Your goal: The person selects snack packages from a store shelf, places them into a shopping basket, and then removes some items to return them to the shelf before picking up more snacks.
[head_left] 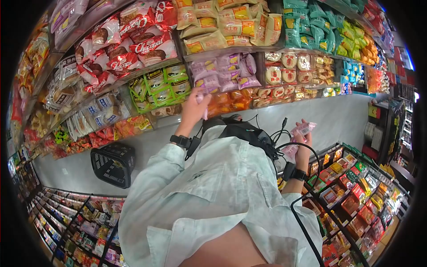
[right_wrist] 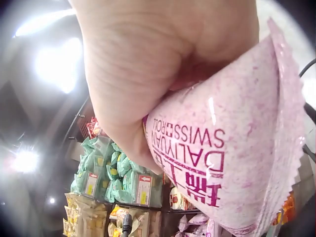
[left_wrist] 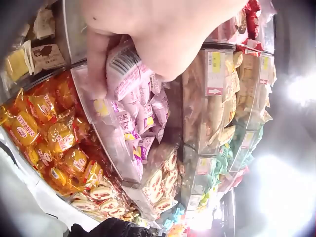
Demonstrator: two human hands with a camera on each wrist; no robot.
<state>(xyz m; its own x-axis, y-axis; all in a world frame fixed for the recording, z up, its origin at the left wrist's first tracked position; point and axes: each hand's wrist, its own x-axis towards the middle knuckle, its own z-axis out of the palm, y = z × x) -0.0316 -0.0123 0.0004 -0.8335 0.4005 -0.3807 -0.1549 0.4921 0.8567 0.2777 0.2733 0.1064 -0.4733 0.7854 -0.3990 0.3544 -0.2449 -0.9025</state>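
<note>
Just in front of the bin of purple packs (head_left: 224,71), my left hand (head_left: 193,109) grips a small pink-purple pack (head_left: 202,100). The left wrist view shows this pack (left_wrist: 126,71), barcode outward, between the thumb and fingers of the left hand (left_wrist: 163,34), over more purple packs (left_wrist: 143,113). Out to the right, below shelf level, my right hand (head_left: 303,144) holds pink wrapped packs, one (head_left: 304,129) at the fingertips and one (head_left: 290,151) lower. Filling much of the right wrist view, a Swiss roll pack (right_wrist: 212,143) is held by the right hand (right_wrist: 158,64).
Snack bins run along the shelf, with red packs (head_left: 151,46) at left, green packs (head_left: 160,86) beside the purple ones, and orange packs (head_left: 229,102) below. A black basket (head_left: 113,164) stands on the floor at left. Black cables (head_left: 278,142) hang near my right hand.
</note>
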